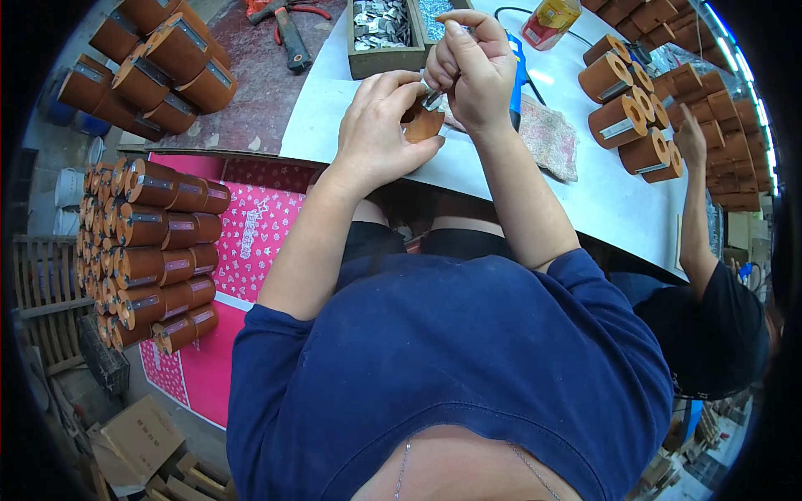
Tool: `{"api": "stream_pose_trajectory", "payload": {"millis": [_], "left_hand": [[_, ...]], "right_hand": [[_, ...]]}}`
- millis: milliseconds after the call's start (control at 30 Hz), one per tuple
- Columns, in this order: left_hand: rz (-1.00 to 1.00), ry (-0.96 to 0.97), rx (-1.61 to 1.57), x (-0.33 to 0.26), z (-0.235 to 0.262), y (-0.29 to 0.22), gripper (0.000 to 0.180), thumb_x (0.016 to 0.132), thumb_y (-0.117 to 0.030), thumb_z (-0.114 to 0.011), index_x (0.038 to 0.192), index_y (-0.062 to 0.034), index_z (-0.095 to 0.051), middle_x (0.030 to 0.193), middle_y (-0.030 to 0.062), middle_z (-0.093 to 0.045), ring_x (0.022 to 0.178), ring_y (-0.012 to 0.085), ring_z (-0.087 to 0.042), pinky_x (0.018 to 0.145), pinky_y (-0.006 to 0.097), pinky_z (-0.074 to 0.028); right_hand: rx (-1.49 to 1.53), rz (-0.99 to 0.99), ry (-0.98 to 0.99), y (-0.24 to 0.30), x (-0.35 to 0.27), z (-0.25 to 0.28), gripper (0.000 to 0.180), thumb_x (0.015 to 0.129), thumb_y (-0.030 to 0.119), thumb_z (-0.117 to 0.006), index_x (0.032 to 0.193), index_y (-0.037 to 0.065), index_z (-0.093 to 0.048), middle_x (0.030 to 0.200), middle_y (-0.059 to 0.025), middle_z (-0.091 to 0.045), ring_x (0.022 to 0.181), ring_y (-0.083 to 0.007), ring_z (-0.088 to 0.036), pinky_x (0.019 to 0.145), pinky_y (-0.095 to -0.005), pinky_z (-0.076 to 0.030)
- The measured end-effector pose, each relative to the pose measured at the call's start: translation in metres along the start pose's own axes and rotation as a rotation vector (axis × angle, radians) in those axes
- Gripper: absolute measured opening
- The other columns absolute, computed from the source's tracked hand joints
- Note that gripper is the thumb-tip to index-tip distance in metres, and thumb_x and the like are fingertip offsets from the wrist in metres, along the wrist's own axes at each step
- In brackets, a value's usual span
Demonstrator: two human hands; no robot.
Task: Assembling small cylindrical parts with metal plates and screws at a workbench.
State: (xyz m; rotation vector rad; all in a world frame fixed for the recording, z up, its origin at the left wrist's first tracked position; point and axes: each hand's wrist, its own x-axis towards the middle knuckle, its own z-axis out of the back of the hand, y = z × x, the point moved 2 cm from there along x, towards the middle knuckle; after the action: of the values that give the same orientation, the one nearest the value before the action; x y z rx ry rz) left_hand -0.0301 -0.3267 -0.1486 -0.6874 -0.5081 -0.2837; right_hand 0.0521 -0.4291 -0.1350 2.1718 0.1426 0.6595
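Observation:
My left hand (376, 125) is wrapped round a reddish-brown cylinder (424, 128) at the table's near edge, thumb along its front side. Just above it my right hand (476, 75) is closed in a pinch on a small metal piece (432, 99), which meets the top of the cylinder. The fingers hide most of that piece, so its exact kind does not show. Beyond my hands a wooden box (387, 63) holds many small flat metal pieces (383, 25). A blue tool (515, 88) with a black cable lies behind my right wrist.
A worn cloth (547, 142) lies right of my hands, a red-and-yellow container (551, 23) farther back. Brown cylinders with metal strips stand at right (618, 121), far left (171, 63) and in a stack (159, 225). A hammer (292, 46) lies left. A co-worker's arm (695, 200) reaches in at right.

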Motion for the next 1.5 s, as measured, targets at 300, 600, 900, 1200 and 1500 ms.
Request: {"api": "stream_pose_trajectory", "payload": {"millis": [300, 600, 900, 1200, 1500], "left_hand": [[-0.002, 0.009, -0.068, 0.004, -0.001, 0.003, 0.04, 0.06, -0.023, -0.072, 0.092, -0.0004, -0.061, 0.102, 0.0096, -0.056, 0.098, 0.0269, -0.051, 0.082, 0.035, -0.043], [0.125, -0.219, -0.069, 0.003, -0.017, 0.002, 0.014, 0.07, -0.017, -0.068, 0.077, -0.0047, -0.068, 0.089, 0.0048, -0.062, 0.091, 0.0244, -0.054, 0.08, 0.034, -0.043], [0.08, -0.291, -0.024, 0.003, -0.016, 0.004, 0.013, 0.068, -0.02, -0.068, 0.072, -0.0077, -0.068, 0.089, 0.0028, -0.063, 0.089, 0.0229, -0.056, 0.075, 0.033, -0.047], [0.069, -0.178, 0.065, 0.003, -0.009, -0.008, 0.045, 0.055, -0.025, -0.077, 0.091, -0.007, -0.057, 0.096, 0.0066, -0.057, 0.092, 0.0273, -0.051, 0.078, 0.037, -0.044], [0.004, -0.158, 0.053, 0.002, -0.013, 0.001, 0.062, 0.053, -0.026, -0.079, 0.104, -0.0041, -0.05, 0.092, 0.0096, -0.055, 0.093, 0.0276, -0.05, 0.08, 0.036, -0.042]], "right_hand": [[-0.101, -0.181, 0.25, 0.006, 0.005, -0.004, 0.01, 0.091, 0.006, -0.043, 0.099, 0.001, -0.048, 0.053, 0.0009, -0.041, 0.04, -0.006, -0.035, 0.039, -0.02, -0.031], [-0.481, -0.069, 0.232, 0.012, 0.009, -0.012, 0.009, 0.087, 0.007, -0.05, 0.095, 0.002, -0.048, 0.06, -0.0008, -0.047, 0.048, -0.0063, -0.043, 0.045, -0.0199, -0.037], [-0.323, 0.003, -0.156, 0.01, -0.01, -0.032, 0.011, 0.089, 0.013, -0.055, 0.085, 0.005, -0.049, 0.061, 0.0027, -0.049, 0.05, -0.0022, -0.042, 0.043, -0.0166, -0.033], [-0.258, -0.15, -0.029, -0.003, 0.006, -0.026, 0.014, 0.092, 0.017, -0.049, 0.085, 0.005, -0.051, 0.056, 0.0053, -0.043, 0.044, -0.0018, -0.035, 0.04, -0.0164, -0.027], [-0.173, -0.145, 0.024, 0.007, 0.004, -0.023, 0.015, 0.093, 0.015, -0.046, 0.085, 0.003, -0.05, 0.051, 0.0027, -0.04, 0.038, -0.0051, -0.033, 0.037, -0.0191, -0.027]]}}
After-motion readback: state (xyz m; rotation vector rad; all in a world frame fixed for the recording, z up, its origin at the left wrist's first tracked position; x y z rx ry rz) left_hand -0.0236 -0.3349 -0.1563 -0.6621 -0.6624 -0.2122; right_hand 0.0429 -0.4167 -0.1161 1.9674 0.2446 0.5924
